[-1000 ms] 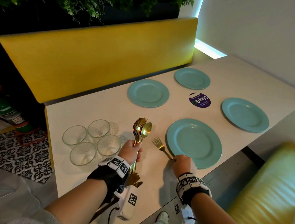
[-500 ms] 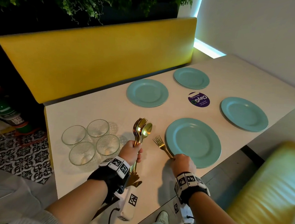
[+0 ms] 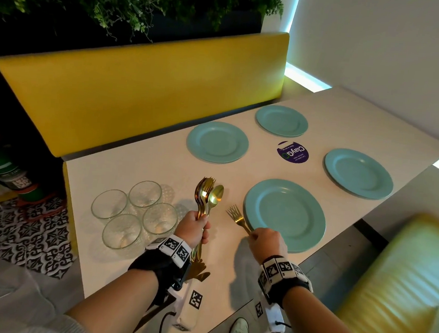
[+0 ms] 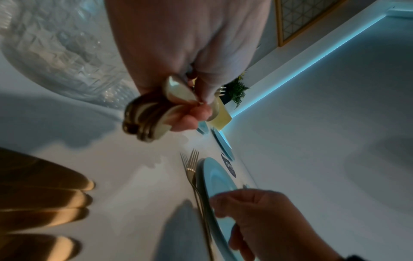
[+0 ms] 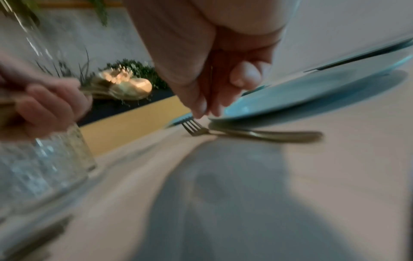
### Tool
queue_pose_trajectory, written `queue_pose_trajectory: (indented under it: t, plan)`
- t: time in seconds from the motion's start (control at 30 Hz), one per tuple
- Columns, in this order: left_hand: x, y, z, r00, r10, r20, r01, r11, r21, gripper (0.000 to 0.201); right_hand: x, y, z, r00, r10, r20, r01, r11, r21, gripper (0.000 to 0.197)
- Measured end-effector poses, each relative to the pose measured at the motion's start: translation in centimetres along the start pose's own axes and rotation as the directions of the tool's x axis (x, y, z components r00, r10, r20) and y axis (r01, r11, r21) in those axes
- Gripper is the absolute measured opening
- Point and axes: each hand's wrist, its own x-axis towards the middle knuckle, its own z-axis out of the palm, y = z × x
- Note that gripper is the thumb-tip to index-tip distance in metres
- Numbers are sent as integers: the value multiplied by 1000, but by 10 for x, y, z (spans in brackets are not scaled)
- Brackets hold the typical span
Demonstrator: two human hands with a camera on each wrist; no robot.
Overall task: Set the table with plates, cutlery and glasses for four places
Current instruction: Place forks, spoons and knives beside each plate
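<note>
Several teal plates lie on the white table [image 3: 139, 173]; the nearest plate [image 3: 285, 215] is at the front edge. A gold fork [image 3: 236, 217] lies flat on the table just left of that plate. My right hand [image 3: 262, 239] hovers over the fork's handle end. In the right wrist view its fingers [image 5: 201, 107] hang curled above the fork [image 5: 257, 135] without touching it. My left hand [image 3: 195, 227] grips a bundle of gold spoons and forks [image 3: 208, 194] upright, left of the fork. Several clear glasses [image 3: 133, 214] stand grouped at the table's left end.
A round purple sticker [image 3: 292, 152] sits among the plates. A yellow bench back [image 3: 141, 81] runs along the far side. Another yellow seat [image 3: 401, 272] is on the near right. A white wall closes off the table's right end.
</note>
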Motion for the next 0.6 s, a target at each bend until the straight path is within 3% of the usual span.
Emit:
queue_pose_trajectory:
  t: [0.1, 0.2, 0.33, 0.47, 0.6]
  plan:
    - [-4, 7, 3, 1000, 3, 17, -2, 999, -35, 14, 1, -18, -15, 996, -72, 53, 59, 975, 216, 27]
    - [-12, 17, 10, 996, 47, 75, -42, 997, -60, 23, -3, -41, -33, 986, -100, 135, 29, 893, 449, 34]
    - [-22, 32, 23, 977, 93, 193, -74, 992, -102, 23, -11, -54, -50, 974, -122, 192, -12, 816, 578, 24]
    - [-24, 43, 38, 962, 106, 251, -86, 992, -90, 18, -13, -46, -68, 976, -75, 204, -100, 678, 728, 15]
    - [-13, 54, 54, 966, 88, 243, -99, 994, 35, 15, 5, -32, -82, 983, -69, 170, -73, 706, 704, 23]
